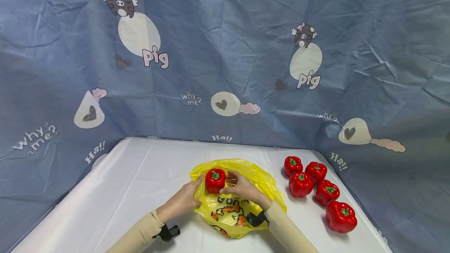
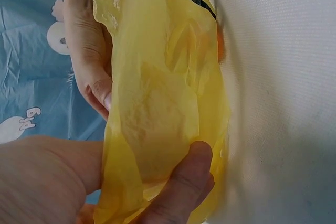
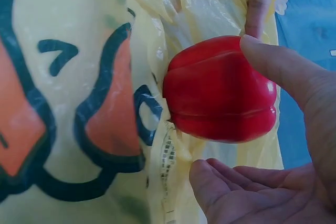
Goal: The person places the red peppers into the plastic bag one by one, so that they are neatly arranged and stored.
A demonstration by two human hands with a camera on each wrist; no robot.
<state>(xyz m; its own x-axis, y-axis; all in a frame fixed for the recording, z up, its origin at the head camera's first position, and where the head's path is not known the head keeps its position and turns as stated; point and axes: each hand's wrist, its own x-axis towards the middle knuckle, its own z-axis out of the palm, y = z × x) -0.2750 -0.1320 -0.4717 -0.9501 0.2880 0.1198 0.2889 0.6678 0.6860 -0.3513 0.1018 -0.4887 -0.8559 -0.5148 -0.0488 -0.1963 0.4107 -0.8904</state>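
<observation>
A red bell pepper (image 1: 215,181) with a green stem sits at the mouth of a yellow plastic bag (image 1: 242,164), which bears a cartoon print. My left hand (image 1: 183,201) grips the bag's left edge; in the left wrist view the fingers (image 2: 184,182) lie on the outside of the film, with the thumb across the rim. Just right of the pepper is my right hand (image 1: 243,187). The right wrist view shows its thumb at the edge of the pepper (image 3: 220,90), while its other fingers (image 3: 215,184) stand apart from it.
Several more red bell peppers, one of them a front pepper (image 1: 341,217), stand loose on the right of the white-covered table (image 1: 140,175). A blue printed cloth (image 1: 218,57) hangs behind and at both sides. A black wrist mount (image 1: 168,232) is on the left wrist.
</observation>
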